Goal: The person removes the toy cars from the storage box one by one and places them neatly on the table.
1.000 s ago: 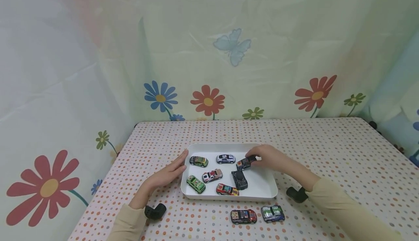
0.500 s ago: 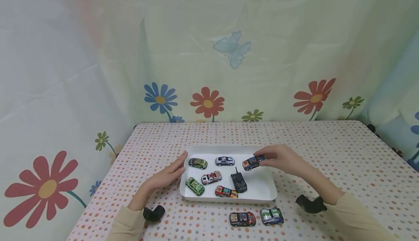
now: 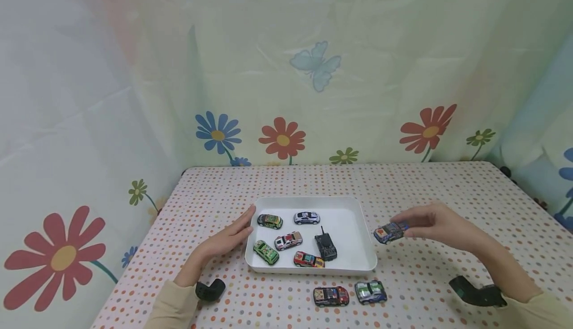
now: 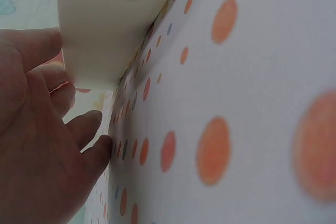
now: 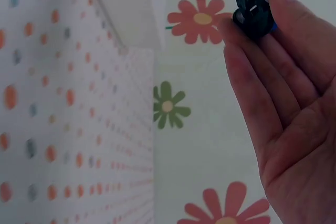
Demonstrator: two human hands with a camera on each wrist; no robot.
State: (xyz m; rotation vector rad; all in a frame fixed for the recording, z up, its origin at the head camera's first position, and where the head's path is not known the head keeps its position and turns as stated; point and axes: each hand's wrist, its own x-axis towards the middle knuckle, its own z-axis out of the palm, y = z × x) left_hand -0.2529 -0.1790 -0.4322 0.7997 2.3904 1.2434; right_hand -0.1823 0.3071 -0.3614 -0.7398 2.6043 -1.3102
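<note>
"Holding anything, is the right hand (image 3: 436,224)?"

"It is pinching a dark toy car (image 3: 388,232) by one end, just right of the white tray (image 3: 354,242); the left hand (image 3: 226,239) is resting, loosely extended, against the tray's opposite side."

"What could be going wrong?"

"That end-hold is perhaps leaving the car prone to swivelling or dropping, should the fingertips (image 5: 287,2) be loosening."

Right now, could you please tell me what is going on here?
A person's right grip holds a dark blue toy car above the table, to the right of a white tray. Their left grip rests against the tray's left side. Five toy cars and a black toy tank sit inside, and two more cars stand on the table, nearer the person than the tray.
</note>
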